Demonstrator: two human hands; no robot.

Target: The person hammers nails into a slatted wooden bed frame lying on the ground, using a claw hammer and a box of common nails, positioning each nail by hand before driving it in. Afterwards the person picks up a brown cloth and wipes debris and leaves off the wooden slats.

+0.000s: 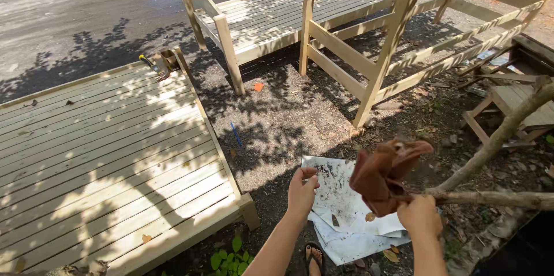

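The right hand grips a brown rag above a branch, while the left hand is closed, pinching a white sheet on the ground.

Sunny gravel ground with leaf shadows, flat pale wooden slat platforms, and maybe grass far off.

No packages, labels, signs, screens.
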